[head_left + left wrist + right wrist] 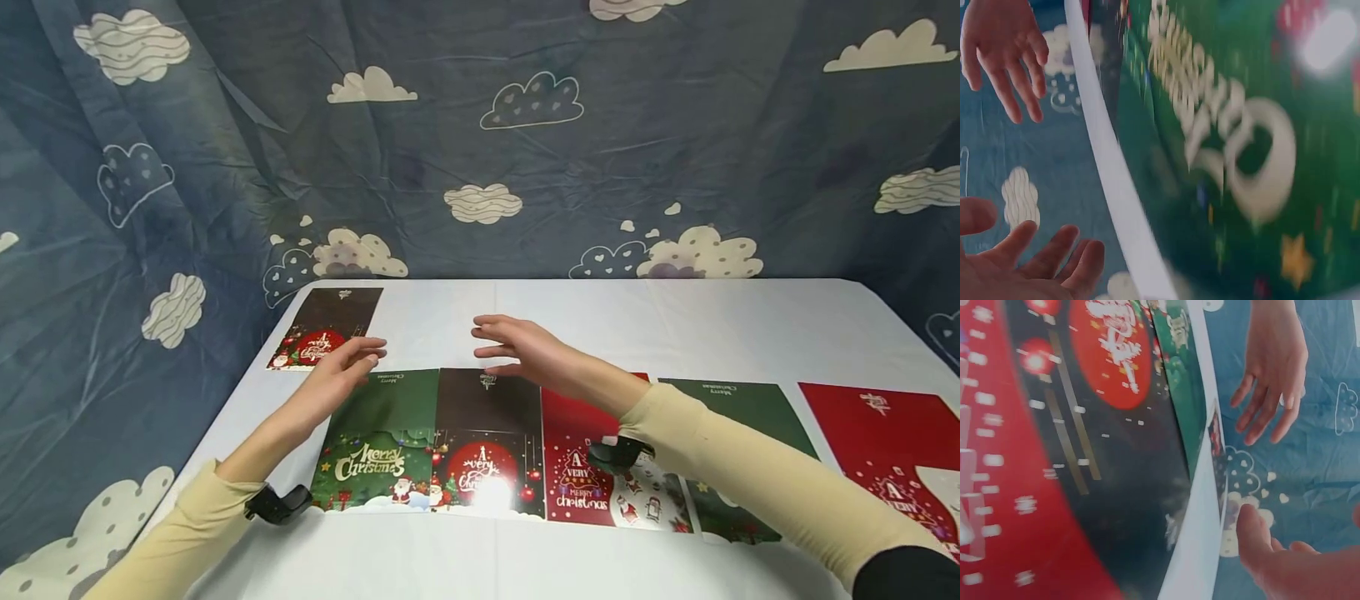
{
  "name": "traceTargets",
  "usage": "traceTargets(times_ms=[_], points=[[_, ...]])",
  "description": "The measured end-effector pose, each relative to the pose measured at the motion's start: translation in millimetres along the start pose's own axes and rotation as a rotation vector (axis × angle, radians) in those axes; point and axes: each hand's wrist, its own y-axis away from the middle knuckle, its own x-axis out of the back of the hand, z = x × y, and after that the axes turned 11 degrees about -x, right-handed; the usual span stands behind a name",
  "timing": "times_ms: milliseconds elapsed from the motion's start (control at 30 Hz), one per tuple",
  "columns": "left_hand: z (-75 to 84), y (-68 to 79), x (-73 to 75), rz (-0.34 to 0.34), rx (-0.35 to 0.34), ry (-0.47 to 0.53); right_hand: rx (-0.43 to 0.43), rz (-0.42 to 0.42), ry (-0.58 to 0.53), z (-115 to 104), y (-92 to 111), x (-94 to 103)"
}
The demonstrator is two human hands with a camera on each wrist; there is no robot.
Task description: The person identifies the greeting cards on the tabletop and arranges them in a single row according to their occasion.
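Note:
My left hand (330, 387) hovers with loosely spread fingers over the top left of a green Merry Christmas card (382, 467), holding nothing. Across from it, my right hand (536, 354) is raised above the upper part of a dark brown card (487, 400) and a red Christmas card (577, 492), also without anything in its grasp. These cards lie flat, unfolded and side by side in a row. The left wrist view shows the green card blurred close up. In the right wrist view, both hands stand apart with relaxed fingers.
Another dark brown card (341, 312) lies alone at the table's back left. Further right are a second green card (738, 408), partly under my right sleeve, and a second red card (885, 433). A white cloth covers the table (600, 325); a blue cloud-print curtain (480, 150) hangs behind.

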Motion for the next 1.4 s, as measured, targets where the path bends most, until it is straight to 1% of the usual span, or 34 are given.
traceTargets(times_ms=[67, 200, 300, 433, 600, 700, 833, 933, 1033, 1167, 1267, 1400], points=[[2.2, 1.9, -7.7, -0.021, 0.012, 0.067, 0.004, -0.001, 0.024, 6, 7, 5.8], [5.7, 7.4, -24.4, -0.078, 0.054, 0.259, 0.0, 0.014, 0.081, 19, 21, 14.7], [9.8, 12.1, -36.0, -0.115, 0.081, 0.345, -0.029, 0.027, 0.104, 28, 32, 19.4], [14.0, 18.9, -49.5, -0.141, 0.103, 0.393, -0.07, 0.023, 0.078, 39, 48, 22.6], [15.5, 25.1, -64.0, -0.174, 0.12, 0.459, -0.106, 0.024, 0.006, 50, 66, 19.8], [15.2, 27.1, -69.5, -0.182, 0.138, 0.499, -0.12, 0.025, 0.008, 54, 73, 16.4], [13.6, 30.6, -72.8, -0.19, 0.161, 0.547, -0.135, 0.027, 0.019, 56, 81, 13.8], [12.9, 33.6, -73.8, -0.195, 0.177, 0.555, -0.147, 0.037, 0.004, 58, 87, 14.0], [13.0, 36.7, -73.9, -0.184, 0.185, 0.533, -0.157, 0.038, -0.009, 60, 91, 15.3], [14.2, 40.2, -72.9, -0.165, 0.181, 0.5, -0.156, 0.004, -0.003, 62, 96, 17.5], [15.6, 42.5, -72.2, -0.15, 0.191, 0.478, -0.157, -0.009, 0.022, 64, 98, 18.0], [18.4, 45.3, -73.1, -0.124, 0.218, 0.424, -0.161, 0.012, 0.058, 65, 97, 15.9]])
